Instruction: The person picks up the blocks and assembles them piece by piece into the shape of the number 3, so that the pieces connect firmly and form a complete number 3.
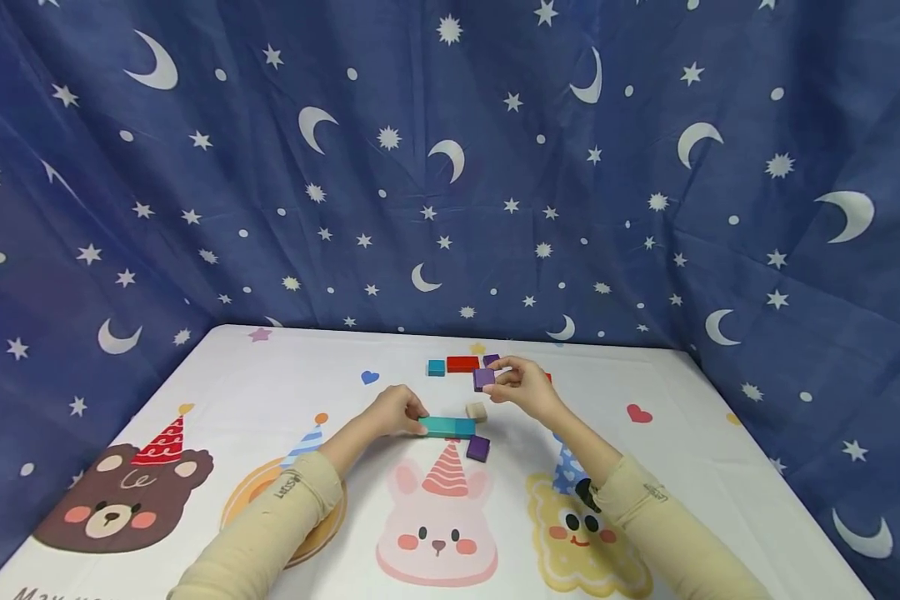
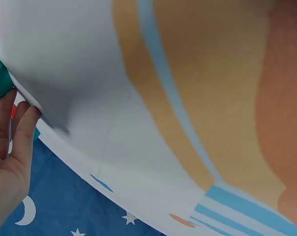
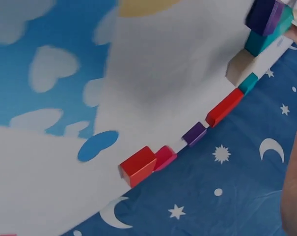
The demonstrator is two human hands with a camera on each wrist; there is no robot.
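Note:
My left hand (image 1: pixel 396 411) grips the left end of a long teal block (image 1: pixel 438 427) lying on the table, thumb and fingers at its end. The right end of that bar shows a bluer shade. My right hand (image 1: pixel 523 385) pinches a purple block (image 1: pixel 483 380) between thumb and fingers, above the table and behind the teal bar. A dark purple block (image 1: pixel 477 448) sits just in front of the bar's right end, and a beige wooden block (image 1: pixel 476 412) lies behind it. In the left wrist view, fingers touch the teal block (image 2: pixel 1 78); the right wrist view shows only part of the right hand (image 3: pixel 293 187).
Farther back stand a small blue-teal block (image 1: pixel 437 367), a red block (image 1: pixel 462 364) and another purple block (image 1: pixel 491 360). More red blocks (image 3: pixel 138 166) lie to the right, partly hidden by my right hand in the head view. A starry blue curtain (image 1: pixel 450 250) hangs behind the table.

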